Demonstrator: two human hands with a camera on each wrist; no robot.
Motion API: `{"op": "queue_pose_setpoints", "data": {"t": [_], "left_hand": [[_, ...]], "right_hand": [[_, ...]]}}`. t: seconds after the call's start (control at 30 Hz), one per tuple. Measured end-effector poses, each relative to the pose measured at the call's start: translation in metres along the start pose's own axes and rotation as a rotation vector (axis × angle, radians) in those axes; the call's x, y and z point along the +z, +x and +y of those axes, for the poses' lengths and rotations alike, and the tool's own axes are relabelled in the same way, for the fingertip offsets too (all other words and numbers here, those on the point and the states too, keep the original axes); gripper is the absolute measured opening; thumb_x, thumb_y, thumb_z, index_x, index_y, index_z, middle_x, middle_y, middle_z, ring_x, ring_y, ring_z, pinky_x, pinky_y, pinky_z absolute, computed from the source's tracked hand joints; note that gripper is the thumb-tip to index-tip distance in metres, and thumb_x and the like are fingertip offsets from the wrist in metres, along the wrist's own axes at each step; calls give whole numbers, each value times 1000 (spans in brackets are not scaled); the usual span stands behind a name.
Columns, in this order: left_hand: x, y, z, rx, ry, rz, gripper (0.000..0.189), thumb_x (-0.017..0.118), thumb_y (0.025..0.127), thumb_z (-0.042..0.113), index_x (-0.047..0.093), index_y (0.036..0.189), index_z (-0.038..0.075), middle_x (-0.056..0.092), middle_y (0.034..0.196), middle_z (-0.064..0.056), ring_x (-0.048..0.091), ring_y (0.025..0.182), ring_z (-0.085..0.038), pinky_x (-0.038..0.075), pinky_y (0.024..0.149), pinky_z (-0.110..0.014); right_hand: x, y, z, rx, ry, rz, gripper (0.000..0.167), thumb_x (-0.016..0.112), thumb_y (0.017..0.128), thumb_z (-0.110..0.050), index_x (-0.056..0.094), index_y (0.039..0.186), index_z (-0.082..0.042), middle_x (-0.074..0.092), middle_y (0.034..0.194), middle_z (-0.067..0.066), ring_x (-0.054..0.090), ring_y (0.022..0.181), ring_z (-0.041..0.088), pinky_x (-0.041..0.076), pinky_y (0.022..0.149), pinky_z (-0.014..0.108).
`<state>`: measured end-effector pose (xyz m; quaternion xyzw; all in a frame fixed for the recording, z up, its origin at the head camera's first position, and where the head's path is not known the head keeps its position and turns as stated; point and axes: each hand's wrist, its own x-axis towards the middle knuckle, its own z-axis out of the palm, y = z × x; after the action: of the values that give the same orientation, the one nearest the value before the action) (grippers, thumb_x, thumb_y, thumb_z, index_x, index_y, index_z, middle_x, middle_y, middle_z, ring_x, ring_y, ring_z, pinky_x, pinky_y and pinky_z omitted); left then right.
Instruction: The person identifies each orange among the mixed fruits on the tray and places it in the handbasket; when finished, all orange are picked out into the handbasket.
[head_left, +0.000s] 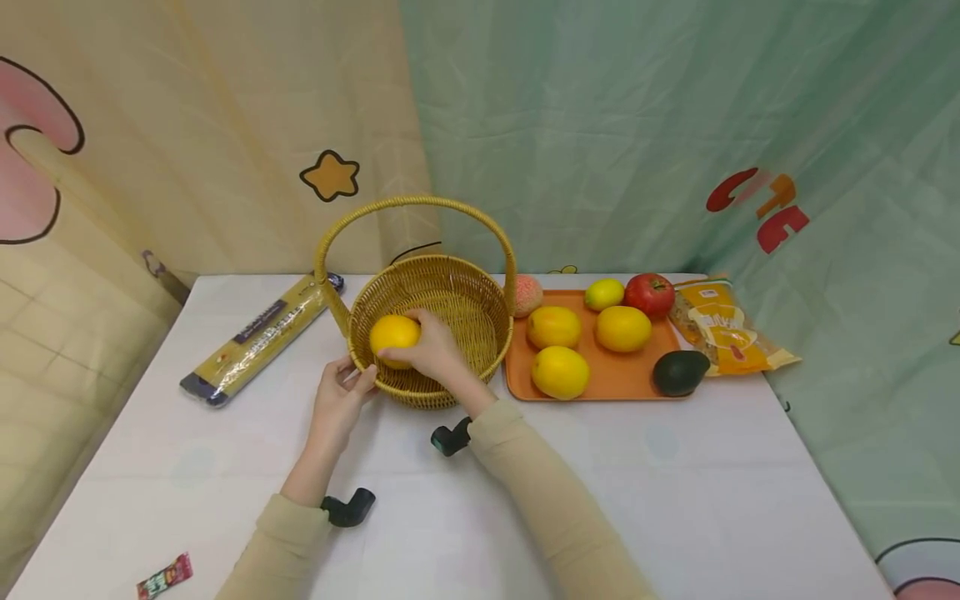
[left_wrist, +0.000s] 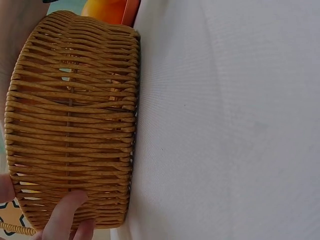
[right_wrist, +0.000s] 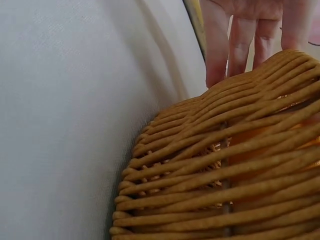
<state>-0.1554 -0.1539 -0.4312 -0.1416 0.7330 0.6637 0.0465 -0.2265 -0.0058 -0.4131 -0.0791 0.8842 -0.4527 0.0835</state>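
Note:
A round wicker basket (head_left: 471, 302) with a tall arched handle (head_left: 420, 201) stands at the back of the table, left of centre. My right hand (head_left: 435, 346) reaches over its front rim and holds an orange (head_left: 392, 333) inside, near the left wall. At the basket's front left, my left hand (head_left: 339, 404) grips the rim, thumb at the top edge and fingers (left_wrist: 65, 212) against the woven outside. In the right wrist view the left hand (right_wrist: 250, 30) shows beyond the wicker wall (right_wrist: 220, 200); the right hand is hidden there.
Right of the basket, an orange tray (head_left: 615, 387) bears several yellow fruits (head_left: 561, 372), a red apple (head_left: 649, 295), a pink fruit (head_left: 528, 296) and a dark green avocado (head_left: 680, 372). A snack bag (head_left: 723, 329) lies beyond, a long noodle packet (head_left: 258, 337) left, a small wrapper (head_left: 165, 577) front left.

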Motion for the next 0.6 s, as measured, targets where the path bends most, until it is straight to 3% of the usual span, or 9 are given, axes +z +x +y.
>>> {"op": "queue_pose_setpoints", "data": {"t": [0.37,0.6], "left_hand": [[1,0,-1,2,-16,-8,63,51,102,14,16,151,-7,22,158,-27,39,141,-37,48,108,-42],[-1,1,-2,-2,-5,-7,62,51,102,14,17,150,-7,23,158,-26,40,140,-36,48,108,-40]], "right_hand": [[6,1,-1,20,-131,-99,81,79,82,-43,41,147,-11,49,146,9,53,126,27,51,106,42],[1,1,0,10,-100,-139,86,78,83,-42,37,151,-9,44,152,11,47,135,29,45,113,44]]}}
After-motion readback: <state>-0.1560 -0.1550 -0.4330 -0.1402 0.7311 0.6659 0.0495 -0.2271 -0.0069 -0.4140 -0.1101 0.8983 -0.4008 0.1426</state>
